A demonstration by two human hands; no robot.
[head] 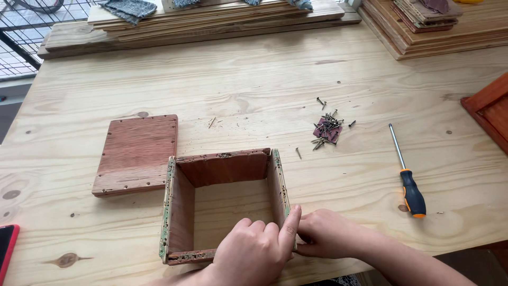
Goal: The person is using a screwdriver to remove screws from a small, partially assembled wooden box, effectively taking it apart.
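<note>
Obs.: The person's left hand lies over the near right corner of an open wooden box frame. Its fingers are curled together on the frame's near wall, with the forefinger pressed up against the right wall. The right hand sits just outside that same corner, fingers bunched against the wall's outer face; whether they pinch something small there, I cannot tell. The two hands touch at the corner.

Frame: four reddish plywood walls standing on edge, no bottom, the pale tabletop showing through. Top edges are rough, with green flecks and small holes. It stands close to the near table edge, with only a narrow strip of table behind the hands.

Away from the grip:
- Left and beyond: a flat reddish square panel lies just beside the frame's far left corner, very close or touching.
- Beyond and slightly right: a heap of small screws on a dark scrap, with a few strays, well apart from the frame.
- Right: an orange-and-black-handled screwdriver, shaft pointing away, with bare table between it and the right hand.
- Far right edge: part of a reddish framed piece.
- Far side: stacked planks.
- Far left near edge: a red phone corner.
</note>
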